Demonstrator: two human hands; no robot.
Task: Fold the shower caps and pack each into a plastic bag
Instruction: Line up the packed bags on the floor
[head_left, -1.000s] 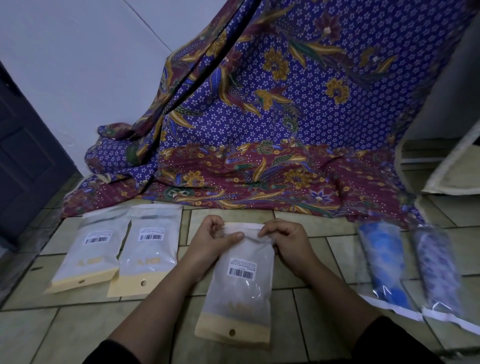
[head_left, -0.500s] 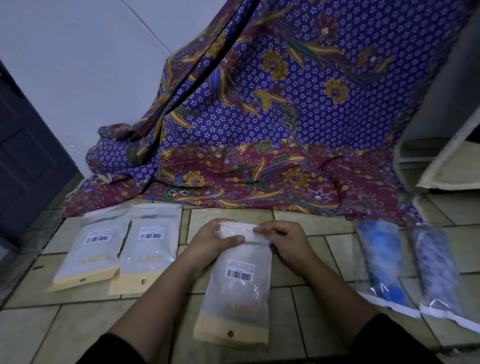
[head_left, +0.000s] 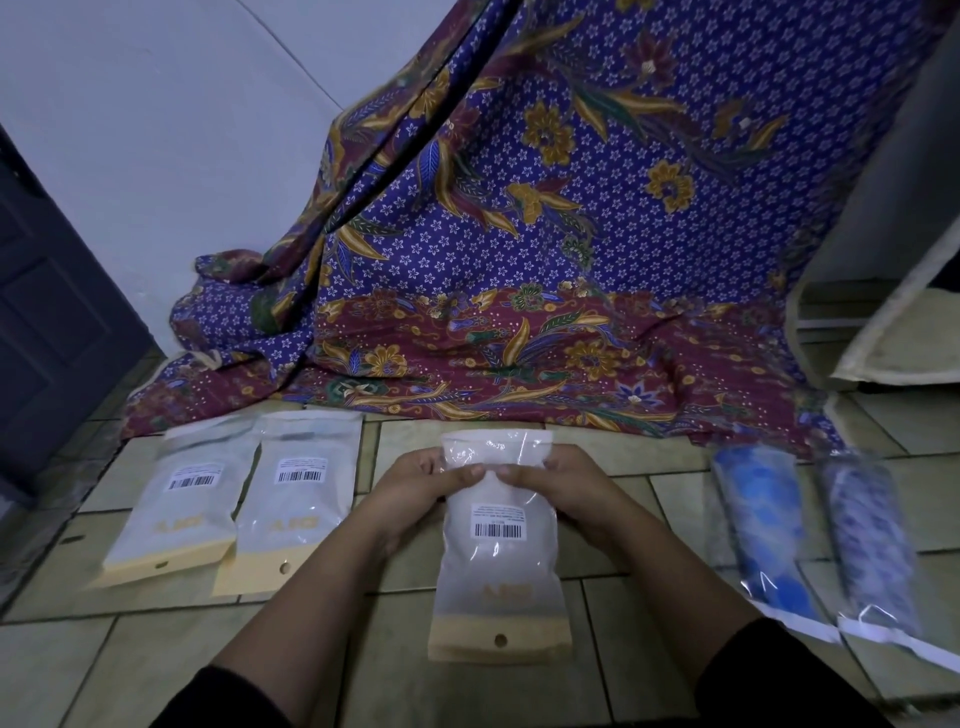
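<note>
Head view looks down on a tiled floor (head_left: 156, 654) where both hands meet at the far end of a frosted plastic bag (head_left: 498, 540). That bag lies with its long axis running near to far, its tan header strip with the punched hole at the near end and its mouth at the far end, right between the hands. Left hand (head_left: 415, 491) grips the bag's far left edge, thumb on top; right hand (head_left: 558, 491) pinches the far right part, thumb also on top, the two thumbs almost touching over the bag's middle. Neither hand is nearer: both are on it. My reading is that the mouth flap (head_left: 496, 447), standing up past the fingers, is what the next move works on, folding or pressing toward the near side.

Whether a shower cap is inside is hard to say; the frosted film shows only a pale fill. Two similar bags (head_left: 239, 499) lie flat to the left, overlapping slightly. To the right, well apart, lie two clear sleeves with blue patterned contents (head_left: 810, 540), blurred. Batik cloth (head_left: 519, 260) drapes behind.
</note>
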